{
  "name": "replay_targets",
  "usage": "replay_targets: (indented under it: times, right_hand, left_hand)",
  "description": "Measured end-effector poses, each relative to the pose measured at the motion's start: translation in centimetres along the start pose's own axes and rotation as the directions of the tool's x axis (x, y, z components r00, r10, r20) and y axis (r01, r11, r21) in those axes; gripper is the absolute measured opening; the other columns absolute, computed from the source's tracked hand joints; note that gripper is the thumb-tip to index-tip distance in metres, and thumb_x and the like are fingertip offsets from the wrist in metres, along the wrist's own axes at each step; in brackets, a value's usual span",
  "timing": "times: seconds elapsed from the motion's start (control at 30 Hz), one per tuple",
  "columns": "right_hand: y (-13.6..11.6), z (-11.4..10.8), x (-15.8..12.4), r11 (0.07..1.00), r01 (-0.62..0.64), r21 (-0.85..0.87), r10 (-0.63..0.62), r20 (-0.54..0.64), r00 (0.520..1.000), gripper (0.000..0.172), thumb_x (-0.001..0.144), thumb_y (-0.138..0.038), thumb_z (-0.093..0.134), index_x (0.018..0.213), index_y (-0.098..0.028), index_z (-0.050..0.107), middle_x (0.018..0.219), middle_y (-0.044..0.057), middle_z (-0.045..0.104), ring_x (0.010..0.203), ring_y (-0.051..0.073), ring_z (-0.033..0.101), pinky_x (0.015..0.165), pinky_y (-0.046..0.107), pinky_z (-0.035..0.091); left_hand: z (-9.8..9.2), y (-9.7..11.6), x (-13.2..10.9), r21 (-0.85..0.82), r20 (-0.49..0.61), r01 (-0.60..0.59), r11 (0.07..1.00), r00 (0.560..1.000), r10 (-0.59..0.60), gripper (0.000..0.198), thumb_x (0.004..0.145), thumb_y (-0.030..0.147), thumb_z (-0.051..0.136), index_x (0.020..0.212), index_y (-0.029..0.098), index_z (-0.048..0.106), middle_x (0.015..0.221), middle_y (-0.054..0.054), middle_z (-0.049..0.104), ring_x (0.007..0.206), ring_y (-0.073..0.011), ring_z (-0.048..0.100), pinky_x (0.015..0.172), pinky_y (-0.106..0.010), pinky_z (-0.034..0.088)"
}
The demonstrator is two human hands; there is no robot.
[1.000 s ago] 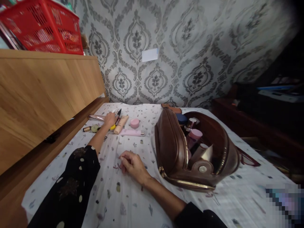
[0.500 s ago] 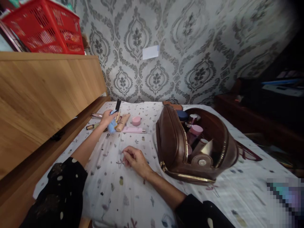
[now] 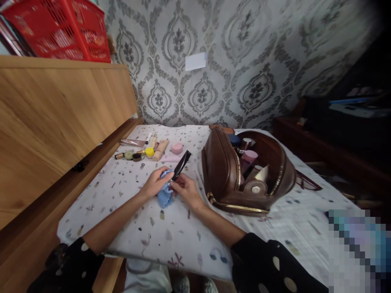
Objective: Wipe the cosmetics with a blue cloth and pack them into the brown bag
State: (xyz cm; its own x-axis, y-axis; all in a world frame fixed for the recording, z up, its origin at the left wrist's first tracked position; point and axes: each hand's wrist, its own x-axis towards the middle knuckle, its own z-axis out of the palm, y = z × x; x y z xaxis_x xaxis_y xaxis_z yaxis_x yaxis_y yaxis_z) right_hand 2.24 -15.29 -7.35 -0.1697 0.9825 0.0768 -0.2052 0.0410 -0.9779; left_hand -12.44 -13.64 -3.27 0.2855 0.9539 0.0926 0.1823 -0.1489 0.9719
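My left hand point(image 3: 155, 182) is closed on a crumpled blue cloth point(image 3: 165, 196). From between my hands a glossy black tube point(image 3: 182, 164) sticks up, tilted to the right. The fingers of my right hand point(image 3: 186, 188) pinch its lower end, close against the cloth. Behind them on the white patterned tablecloth lie a pink round jar point(image 3: 177, 148), a beige tube point(image 3: 160, 149), a yellow-lidded pot point(image 3: 149, 152) and a pale pink tube point(image 3: 171, 158), which the black one partly covers.
To the right stands an open brown leather bag point(image 3: 220, 171) filled with cosmetics. Eyeglasses point(image 3: 308, 181) rest beyond it. A wooden cabinet point(image 3: 67, 110) borders the left side, with a red basket point(image 3: 61, 32) on top. A patterned wall rises behind.
My left hand has brought the cloth and the black tube back from the row of cosmetics towards me. My right hand has risen to meet it and now grips the tube's lower end.
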Motion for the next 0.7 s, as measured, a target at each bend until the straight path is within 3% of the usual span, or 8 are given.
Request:
replay_targets:
  times: [0.1, 0.23, 0.3, 0.37, 0.43, 0.53, 0.63, 0.7]
  right_hand:
    - [-0.7, -0.3, -0.8, 0.999, -0.009, 0.054, 0.010, -0.028, 1.000, 0.043, 0.066, -0.048, 0.078, 0.088, -0.019, 0.054, 0.076, 0.001, 0.063, 0.067, 0.017, 0.066, 0.056, 0.027, 0.052]
    - [-1.2, -0.4, -1.4, 0.994, -0.018, 0.111, 0.026, -0.073, 0.997, 0.046, 0.067, -0.048, 0.077, 0.094, -0.021, 0.051, 0.083, 0.000, 0.063, 0.074, 0.019, 0.070, 0.053, 0.026, 0.052]
    - [-1.2, -0.6, -1.2, 0.995, -0.020, 0.098, 0.027, -0.076, 0.997, 0.046, 0.066, -0.048, 0.077, 0.092, -0.022, 0.049, 0.078, -0.002, 0.061, 0.069, 0.018, 0.068, 0.049, 0.025, 0.049]
    - [-1.1, -0.9, -0.9, 0.999, -0.017, 0.051, 0.021, -0.074, 0.997, 0.043, 0.067, -0.047, 0.075, 0.090, -0.023, 0.048, 0.071, -0.004, 0.058, 0.059, 0.015, 0.063, 0.045, 0.023, 0.043]
    - [-0.9, -1.3, -0.6, 1.000, -0.010, -0.018, 0.008, -0.079, 0.997, 0.038, 0.069, -0.047, 0.072, 0.086, -0.022, 0.049, 0.062, -0.006, 0.054, 0.050, 0.011, 0.054, 0.043, 0.022, 0.037]
    - [-0.9, -1.9, -0.5, 0.988, 0.010, -0.154, -0.019, -0.058, 0.998, 0.029, 0.072, -0.045, 0.067, 0.080, -0.021, 0.052, 0.056, -0.007, 0.048, 0.048, 0.010, 0.044, 0.046, 0.023, 0.034]
    - [-1.0, -2.2, -0.8, 0.936, 0.073, -0.344, -0.087, -0.024, 0.996, 0.021, 0.073, -0.039, 0.064, 0.076, -0.020, 0.056, 0.058, -0.005, 0.050, 0.055, 0.011, 0.045, 0.053, 0.024, 0.035]
    - [-1.1, -2.3, -1.0, 0.884, 0.103, -0.456, -0.122, -0.012, 0.992, 0.016, 0.073, -0.034, 0.062, 0.073, -0.019, 0.057, 0.060, -0.004, 0.051, 0.059, 0.012, 0.046, 0.055, 0.024, 0.035]
  left_hand:
    - [-0.6, -0.7, 0.3, -0.050, -0.061, 0.070, 0.996, 0.996, -0.073, 0.047, 0.083, 0.060, 0.062, 0.093, 0.015, 0.068, 0.074, -0.001, 0.063, 0.064, -0.0119, 0.057, 0.058, -0.020, 0.045]
    - [-1.4, -1.3, 1.1, -0.206, -0.287, 0.042, 0.978, 0.953, -0.101, 0.045, 0.082, 0.059, 0.057, 0.089, 0.016, 0.067, 0.072, -0.001, 0.061, 0.058, -0.0118, 0.054, 0.053, -0.021, 0.044]
    - [-1.7, -1.1, 0.9, -0.187, -0.370, -0.070, 0.980, 0.929, -0.005, 0.035, 0.085, 0.051, 0.055, 0.087, 0.018, 0.065, 0.070, 0.000, 0.058, 0.056, -0.0119, 0.051, 0.051, -0.021, 0.043]
    - [-1.8, -0.6, 0.3, -0.027, -0.397, -0.204, 0.979, 0.901, 0.177, 0.023, 0.089, 0.041, 0.053, 0.089, 0.020, 0.064, 0.077, -0.001, 0.060, 0.064, -0.0129, 0.054, 0.057, -0.022, 0.046]
    - [-1.4, 0.0, -0.7, 0.214, -0.330, -0.339, 0.916, 0.857, 0.395, 0.017, 0.093, 0.031, 0.051, 0.097, 0.022, 0.064, 0.090, -0.003, 0.064, 0.079, -0.0150, 0.059, 0.070, -0.025, 0.051]
    - [-0.1, 0.4, -1.9, 0.474, -0.042, -0.602, 0.643, 0.714, 0.699, 0.018, 0.097, 0.020, 0.048, 0.109, 0.021, 0.061, 0.106, -0.008, 0.065, 0.100, -0.0190, 0.061, 0.088, -0.033, 0.052]
    - [1.1, 0.1, -2.2, 0.515, 0.269, -0.766, 0.384, 0.570, 0.776, 0.025, 0.098, 0.012, 0.045, 0.118, 0.018, 0.058, 0.112, -0.012, 0.063, 0.108, -0.0213, 0.059, 0.095, -0.038, 0.051]
    - [1.4, -0.3, -1.8, 0.534, 0.354, -0.778, 0.332, 0.562, 0.748, 0.027, 0.098, 0.009, 0.041, 0.119, 0.016, 0.057, 0.109, -0.013, 0.064, 0.107, -0.0218, 0.058, 0.093, -0.038, 0.052]
